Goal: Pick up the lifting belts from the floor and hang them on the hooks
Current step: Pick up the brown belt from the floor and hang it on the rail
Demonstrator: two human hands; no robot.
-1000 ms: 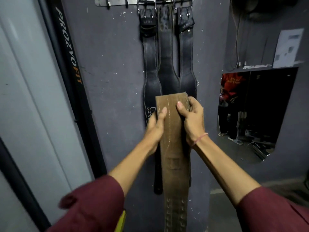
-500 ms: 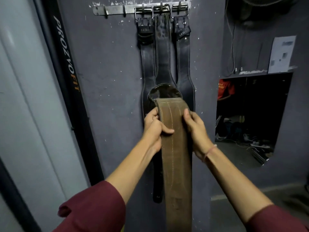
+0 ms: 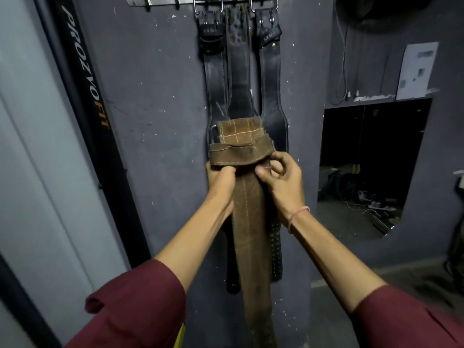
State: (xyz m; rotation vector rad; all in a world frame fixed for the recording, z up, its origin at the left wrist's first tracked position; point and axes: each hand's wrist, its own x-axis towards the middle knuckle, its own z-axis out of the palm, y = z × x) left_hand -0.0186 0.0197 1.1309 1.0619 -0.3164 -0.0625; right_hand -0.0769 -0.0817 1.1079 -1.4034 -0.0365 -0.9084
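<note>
Below the hook rail [image 3: 160, 0], left hand [image 3: 221, 178] and right hand [image 3: 282, 182] each grip the brown belt's [image 3: 251, 222] edges.

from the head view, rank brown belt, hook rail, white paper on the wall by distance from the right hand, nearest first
1. brown belt: gripped by the right hand, centre.
2. white paper: upper right on the wall.
3. hook rail: top edge, above the hanging black belts.
</note>
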